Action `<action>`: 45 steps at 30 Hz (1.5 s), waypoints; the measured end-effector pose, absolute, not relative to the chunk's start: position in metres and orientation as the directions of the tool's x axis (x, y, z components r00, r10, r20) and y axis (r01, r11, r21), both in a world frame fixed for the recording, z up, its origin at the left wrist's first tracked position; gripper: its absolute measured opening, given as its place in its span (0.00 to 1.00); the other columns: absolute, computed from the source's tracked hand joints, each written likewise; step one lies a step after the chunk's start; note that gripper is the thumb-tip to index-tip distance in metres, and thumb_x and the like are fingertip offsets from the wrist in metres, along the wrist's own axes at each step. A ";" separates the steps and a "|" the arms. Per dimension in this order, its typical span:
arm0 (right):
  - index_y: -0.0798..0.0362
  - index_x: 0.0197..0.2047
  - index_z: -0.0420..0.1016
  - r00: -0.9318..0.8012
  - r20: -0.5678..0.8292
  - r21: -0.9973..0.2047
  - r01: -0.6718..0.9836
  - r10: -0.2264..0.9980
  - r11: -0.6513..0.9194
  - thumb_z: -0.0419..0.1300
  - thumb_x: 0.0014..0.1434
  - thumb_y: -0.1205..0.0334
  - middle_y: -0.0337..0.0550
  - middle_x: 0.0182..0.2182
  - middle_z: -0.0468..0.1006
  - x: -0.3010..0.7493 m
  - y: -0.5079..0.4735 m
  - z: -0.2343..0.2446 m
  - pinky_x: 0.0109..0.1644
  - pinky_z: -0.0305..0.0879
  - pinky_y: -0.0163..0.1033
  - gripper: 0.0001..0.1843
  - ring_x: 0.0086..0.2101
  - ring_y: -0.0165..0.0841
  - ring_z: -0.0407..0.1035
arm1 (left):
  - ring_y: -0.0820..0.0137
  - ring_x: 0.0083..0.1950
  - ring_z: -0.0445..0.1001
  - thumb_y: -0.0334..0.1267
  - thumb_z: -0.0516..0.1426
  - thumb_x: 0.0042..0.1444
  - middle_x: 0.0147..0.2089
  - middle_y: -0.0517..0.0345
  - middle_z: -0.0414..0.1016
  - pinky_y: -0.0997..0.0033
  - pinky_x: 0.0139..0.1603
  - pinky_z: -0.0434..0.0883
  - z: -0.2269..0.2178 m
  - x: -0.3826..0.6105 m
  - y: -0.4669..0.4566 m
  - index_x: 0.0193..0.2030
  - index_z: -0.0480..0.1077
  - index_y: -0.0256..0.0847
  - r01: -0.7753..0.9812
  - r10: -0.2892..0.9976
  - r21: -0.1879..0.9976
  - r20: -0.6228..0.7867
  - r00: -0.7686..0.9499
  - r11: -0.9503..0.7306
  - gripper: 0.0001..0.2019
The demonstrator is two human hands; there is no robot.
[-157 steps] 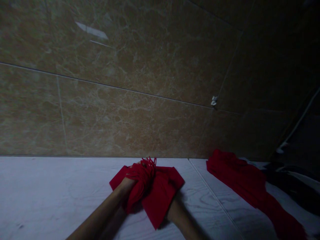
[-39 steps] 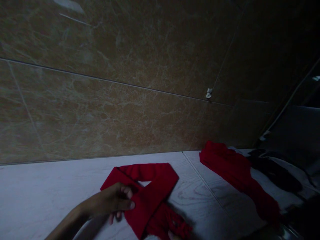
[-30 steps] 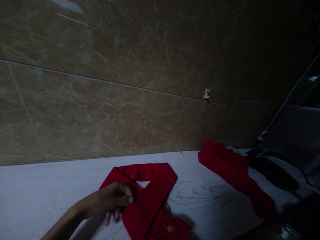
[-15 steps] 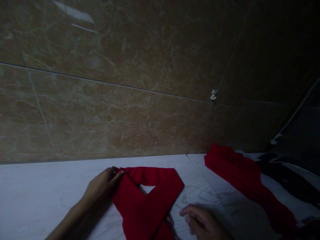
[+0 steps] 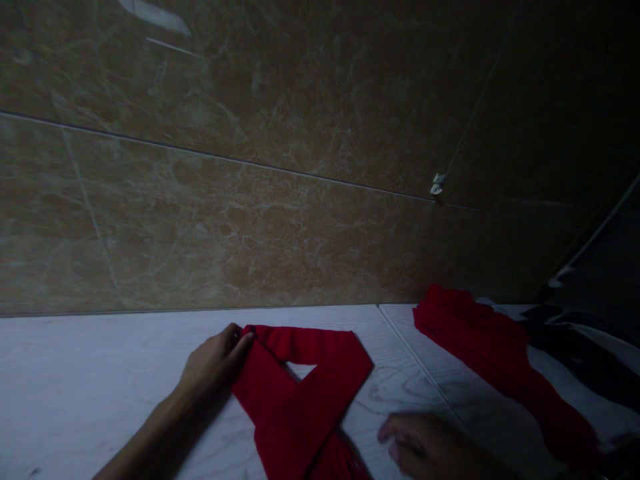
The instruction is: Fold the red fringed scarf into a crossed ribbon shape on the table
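Note:
A red fabric band that looks like a scarf [image 5: 295, 413] lies crossed over itself on the white wood-grain surface, leaving a small triangular gap near its top. Strings like a fringe show at its lower end, partly cut off by the frame. My left hand [image 5: 215, 360] pinches the folded upper-left corner, thumb on top. To the right of the scarf, my right hand [image 5: 420, 443] hovers apart from it, fingers loosely bent and nothing visible between them. Motion blurs this hand somewhat.
Another red cloth [image 5: 500, 360] lies bunched along the right side, with dark fabric [image 5: 580, 347] beside it. A brown marbled wall [image 5: 280, 233] rises behind the surface, carrying a small white fitting [image 5: 437, 185]. A seam [image 5: 425, 367] crosses the surface. The light is dim.
My right hand has drawn slightly to the right, away from the scarf. My left hand keeps its pinch on the corner. The whole view has shifted a little.

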State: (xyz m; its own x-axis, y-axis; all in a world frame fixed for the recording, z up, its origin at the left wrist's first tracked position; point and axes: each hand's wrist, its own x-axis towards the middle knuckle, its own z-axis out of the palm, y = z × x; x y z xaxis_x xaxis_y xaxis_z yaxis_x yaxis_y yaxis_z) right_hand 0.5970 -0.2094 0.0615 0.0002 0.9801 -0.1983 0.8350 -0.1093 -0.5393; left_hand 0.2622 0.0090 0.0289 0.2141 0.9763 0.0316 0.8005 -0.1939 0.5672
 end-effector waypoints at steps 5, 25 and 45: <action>0.53 0.56 0.73 0.283 0.234 -0.515 0.848 0.930 -0.128 0.47 0.68 0.49 0.54 0.55 0.74 0.588 -0.123 0.047 0.57 0.64 0.42 0.24 0.54 0.41 0.70 | 0.56 0.44 0.80 0.64 0.50 0.57 0.42 0.46 0.82 0.62 0.43 0.74 0.019 0.270 0.010 0.46 0.69 0.39 0.348 0.965 0.918 0.112 0.237 -0.192 0.28; 0.51 0.39 0.76 0.253 0.164 -0.241 0.947 0.953 -0.210 0.47 0.72 0.52 0.51 0.36 0.84 0.556 -0.017 0.026 0.34 0.55 0.39 0.20 0.37 0.40 0.78 | 0.58 0.40 0.79 0.58 0.43 0.63 0.39 0.47 0.81 0.64 0.40 0.71 0.028 0.247 0.025 0.40 0.71 0.41 0.722 0.982 0.670 0.063 0.179 -0.175 0.25; 0.53 0.67 0.65 -0.250 0.212 -0.292 0.906 0.945 0.306 0.48 0.72 0.51 0.51 0.70 0.58 0.549 -0.024 0.010 0.72 0.39 0.57 0.26 0.70 0.42 0.49 | 0.56 0.62 0.70 0.53 0.46 0.68 0.60 0.49 0.76 0.54 0.64 0.62 0.031 0.289 -0.013 0.59 0.74 0.50 0.630 0.723 0.368 0.223 0.654 -0.683 0.23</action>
State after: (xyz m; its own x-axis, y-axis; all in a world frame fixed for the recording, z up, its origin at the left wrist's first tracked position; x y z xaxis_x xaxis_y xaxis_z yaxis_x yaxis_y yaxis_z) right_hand 0.5495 -0.0240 0.0102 -0.2504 0.9447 0.2119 0.9064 0.3057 -0.2916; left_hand 0.2890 -0.0132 0.0313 0.6536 0.7232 0.2232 0.6304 -0.6834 0.3684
